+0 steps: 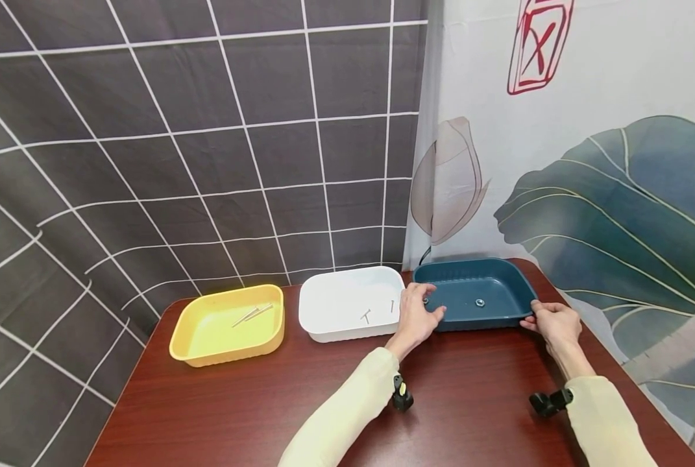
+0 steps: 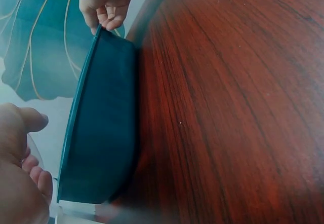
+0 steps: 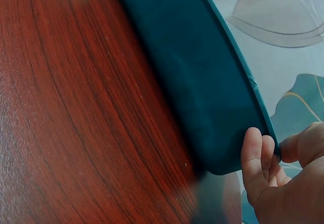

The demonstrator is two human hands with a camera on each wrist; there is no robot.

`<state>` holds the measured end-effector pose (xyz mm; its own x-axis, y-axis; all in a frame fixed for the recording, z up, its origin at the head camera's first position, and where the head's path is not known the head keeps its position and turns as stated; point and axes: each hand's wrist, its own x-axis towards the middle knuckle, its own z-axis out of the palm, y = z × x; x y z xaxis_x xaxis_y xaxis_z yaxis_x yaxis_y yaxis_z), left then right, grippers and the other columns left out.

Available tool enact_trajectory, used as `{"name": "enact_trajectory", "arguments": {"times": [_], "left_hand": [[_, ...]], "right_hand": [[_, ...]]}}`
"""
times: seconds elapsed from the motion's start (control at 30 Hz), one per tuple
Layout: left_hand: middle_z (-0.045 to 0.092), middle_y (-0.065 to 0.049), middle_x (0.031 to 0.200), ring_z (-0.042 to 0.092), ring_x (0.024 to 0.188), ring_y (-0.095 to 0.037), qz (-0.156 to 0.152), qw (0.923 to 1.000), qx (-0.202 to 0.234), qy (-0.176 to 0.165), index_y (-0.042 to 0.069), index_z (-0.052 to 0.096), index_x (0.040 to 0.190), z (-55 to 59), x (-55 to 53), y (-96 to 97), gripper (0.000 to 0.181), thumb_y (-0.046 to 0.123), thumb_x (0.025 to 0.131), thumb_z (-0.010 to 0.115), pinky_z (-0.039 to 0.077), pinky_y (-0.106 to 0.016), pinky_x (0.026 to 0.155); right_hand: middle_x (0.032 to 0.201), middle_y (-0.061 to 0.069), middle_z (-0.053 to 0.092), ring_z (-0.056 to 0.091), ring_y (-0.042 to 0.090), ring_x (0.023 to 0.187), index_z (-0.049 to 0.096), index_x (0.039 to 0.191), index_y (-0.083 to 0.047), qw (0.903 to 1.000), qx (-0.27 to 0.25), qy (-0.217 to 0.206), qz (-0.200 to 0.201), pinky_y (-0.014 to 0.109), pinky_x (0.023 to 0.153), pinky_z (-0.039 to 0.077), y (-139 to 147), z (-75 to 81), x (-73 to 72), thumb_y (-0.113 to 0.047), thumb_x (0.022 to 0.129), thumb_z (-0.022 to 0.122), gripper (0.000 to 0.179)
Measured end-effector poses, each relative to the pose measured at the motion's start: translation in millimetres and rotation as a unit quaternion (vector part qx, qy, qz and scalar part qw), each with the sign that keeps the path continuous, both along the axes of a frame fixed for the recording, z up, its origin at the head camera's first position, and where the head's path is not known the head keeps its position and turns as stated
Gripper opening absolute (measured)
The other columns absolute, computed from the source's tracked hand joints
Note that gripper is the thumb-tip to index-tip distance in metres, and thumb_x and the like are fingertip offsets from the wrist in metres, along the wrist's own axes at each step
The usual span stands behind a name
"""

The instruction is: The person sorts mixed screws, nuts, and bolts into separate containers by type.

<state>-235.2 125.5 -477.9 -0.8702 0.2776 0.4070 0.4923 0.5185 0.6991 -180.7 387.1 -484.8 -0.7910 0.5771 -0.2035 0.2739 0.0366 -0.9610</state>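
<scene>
A dark blue tray [image 1: 470, 322] sits at the right of the table, with a metal nut [image 1: 479, 303] on its floor and a second small nut [image 1: 426, 300] by the left hand. My right hand [image 1: 557, 322] pinches the tray's rim at its right front corner, thumb and fingers on either side in the right wrist view [image 3: 283, 183]. Over the tray's left end is my left hand [image 1: 415, 314], its thumb apart from the loosely bent fingers. In the left wrist view that hand [image 2: 20, 168] holds nothing visible; whether it touches the rim is unclear.
Left of the blue tray stands a white tray [image 1: 347, 335] holding several small screws [image 1: 366, 316]. Farther left, a yellow tray [image 1: 227, 357] contains several long thin metal pieces [image 1: 252, 314]. All stand along the back of the brown table [image 1: 254, 415], before hanging cloths.
</scene>
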Motion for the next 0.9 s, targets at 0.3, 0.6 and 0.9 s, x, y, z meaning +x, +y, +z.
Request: {"name": "enact_trajectory", "arguments": {"times": [0.3, 0.6, 0.9], "left_hand": [[0.064, -0.01, 0.099, 0.061, 0.089, -0.023, 0.002, 0.9965, 0.073, 0.041, 0.003, 0.072, 0.108, -8.0, 4.5, -32.3, 0.03, 0.006, 0.078, 0.078, 0.051, -0.024, 0.08], [0.066, -0.012, 0.087, 0.064, 0.075, -0.026, 0.016, 0.9857, 0.146, 0.083, -0.003, 0.072, 0.099, -13.4, 31.2, -100.7, 0.024, -0.006, 0.076, 0.074, 0.053, -0.024, 0.06], [0.07, -0.011, 0.087, 0.065, 0.07, -0.017, 0.065, 0.9862, 0.152, 0.012, -0.001, 0.072, 0.102, -22.6, 59.5, -148.2, 0.026, -0.007, 0.077, 0.076, 0.046, -0.013, 0.055]], "right_hand": [[0.064, 0.001, 0.057, 0.065, 0.007, 0.05, 0.051, 0.111, 0.012, 0.9999, -0.005, -0.005, 0.007, 0.024, 0.056, 0.06, -3, 1.0, -3.3, -0.019, 0.104, 0.053, 0.032], [0.064, 0.001, 0.057, 0.065, 0.007, 0.05, 0.05, 0.116, 0.017, 0.9998, 0.009, -0.006, 0.013, 0.025, 0.058, 0.06, -4, 3.4, -4.8, -0.018, 0.104, 0.051, 0.036], [0.062, -0.001, 0.058, 0.065, 0.007, 0.05, 0.05, 0.115, 0.013, 0.9998, -0.001, -0.011, 0.013, 0.024, 0.056, 0.06, -1, 2.1, 0.1, -0.018, 0.104, 0.051, 0.034]]}}
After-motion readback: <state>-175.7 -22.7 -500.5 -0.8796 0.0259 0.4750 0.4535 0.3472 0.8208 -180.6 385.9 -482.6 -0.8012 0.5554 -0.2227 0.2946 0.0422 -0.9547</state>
